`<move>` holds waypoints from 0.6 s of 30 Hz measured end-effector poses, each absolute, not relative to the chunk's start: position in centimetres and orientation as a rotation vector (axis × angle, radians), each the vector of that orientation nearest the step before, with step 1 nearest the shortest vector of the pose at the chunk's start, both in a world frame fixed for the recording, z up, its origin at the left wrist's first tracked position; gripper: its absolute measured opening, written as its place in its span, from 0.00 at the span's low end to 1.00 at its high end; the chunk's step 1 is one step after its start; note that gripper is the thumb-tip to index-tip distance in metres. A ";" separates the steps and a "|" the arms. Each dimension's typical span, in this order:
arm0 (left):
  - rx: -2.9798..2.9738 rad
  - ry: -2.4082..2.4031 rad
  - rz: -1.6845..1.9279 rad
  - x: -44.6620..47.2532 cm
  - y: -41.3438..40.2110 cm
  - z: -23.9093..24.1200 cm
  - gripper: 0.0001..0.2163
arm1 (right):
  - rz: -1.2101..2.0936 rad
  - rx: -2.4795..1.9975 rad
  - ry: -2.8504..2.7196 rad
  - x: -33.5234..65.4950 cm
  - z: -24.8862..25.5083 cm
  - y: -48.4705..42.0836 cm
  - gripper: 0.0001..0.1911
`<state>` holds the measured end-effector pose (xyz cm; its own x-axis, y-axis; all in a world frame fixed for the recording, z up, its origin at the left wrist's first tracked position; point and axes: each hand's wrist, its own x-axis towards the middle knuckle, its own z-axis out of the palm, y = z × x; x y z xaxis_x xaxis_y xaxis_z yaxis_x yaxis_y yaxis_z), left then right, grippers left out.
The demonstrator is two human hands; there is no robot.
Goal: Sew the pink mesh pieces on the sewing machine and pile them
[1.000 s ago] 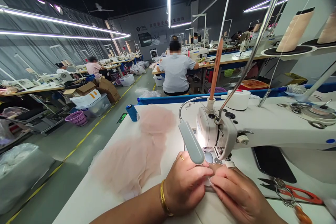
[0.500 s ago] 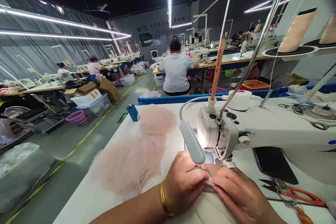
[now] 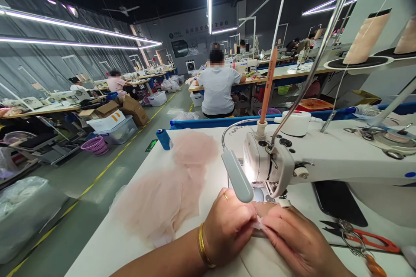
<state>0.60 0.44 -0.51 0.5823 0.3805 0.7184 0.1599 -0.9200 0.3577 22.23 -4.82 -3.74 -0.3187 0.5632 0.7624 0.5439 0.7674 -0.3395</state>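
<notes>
My left hand [image 3: 229, 223] and my right hand [image 3: 289, 233] meet at the front of a white sewing machine [image 3: 312, 162], just below its needle area. Both are closed, pinching the edge of a pale, thin fabric [image 3: 260, 257] that hangs down toward me between them. A grey lamp [image 3: 238, 176] on a bendable neck partly covers the spot just beyond my left fingers. The exact fold between my fingertips is mostly hidden. To the left, sheer pink fabric pieces [image 3: 162, 199] lie on the white table [image 3: 100, 251].
Red-handled scissors [image 3: 373, 240] with keys and a black phone [image 3: 339, 203] lie right of my hands. A blue thread spool [image 3: 164, 139] stands at the table's far left corner. A pencil [image 3: 269, 84] stands upright on the machine. Ahead, a person in a white shirt [image 3: 217, 88] sits sewing.
My left thumb and fingers have shifted slightly at the fabric edge, curling closer in. The right hand and the fabric pieces on the table stay nearly where they were.
</notes>
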 end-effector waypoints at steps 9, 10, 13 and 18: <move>2.586 0.428 1.240 0.7 0.3 -0.3 0.12 | 0.004 -0.788 -2.000 22.6 -4.0 -4.8 0.14; 2.590 0.431 1.242 0.7 0.4 -0.3 0.12 | 0.001 -0.787 -2.004 22.6 -4.1 -4.8 0.15; 2.614 0.445 1.255 0.6 0.4 -0.4 0.10 | -0.005 -0.796 -2.013 22.6 -4.3 -4.9 0.15; 2.638 0.437 1.268 0.6 0.5 -0.4 0.08 | -0.014 -0.806 -1.992 22.5 -4.5 -4.7 0.15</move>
